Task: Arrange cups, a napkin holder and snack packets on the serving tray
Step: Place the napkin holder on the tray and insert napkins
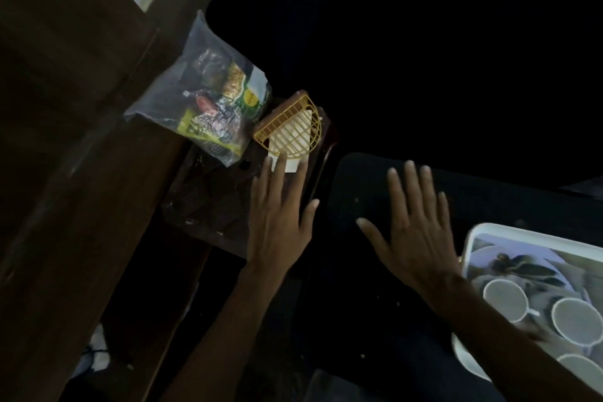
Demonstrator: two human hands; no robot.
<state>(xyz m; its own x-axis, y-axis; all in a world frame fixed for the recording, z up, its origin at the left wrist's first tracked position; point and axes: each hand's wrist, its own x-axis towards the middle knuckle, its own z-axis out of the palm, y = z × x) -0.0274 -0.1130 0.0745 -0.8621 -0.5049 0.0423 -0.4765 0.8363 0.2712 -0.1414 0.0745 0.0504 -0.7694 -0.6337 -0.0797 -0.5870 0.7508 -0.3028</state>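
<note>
A yellow lattice napkin holder [291,123] with white napkins lies on a dark brown stool [208,202]. Beside it, to the left, rests a clear plastic bag of snack packets [205,98]. My left hand [279,215] is spread flat with its fingertips just below the napkin holder, holding nothing. My right hand [416,225] hovers with fingers apart over a dark surface, also with nothing in it. At the lower right a white serving tray [522,233] holds several white cups [504,299], partly covered by my right forearm.
A brown wooden panel [71,140] runs along the left side. The scene is dim and the upper right is black. White crumpled things lie on the floor at the lower left [98,352].
</note>
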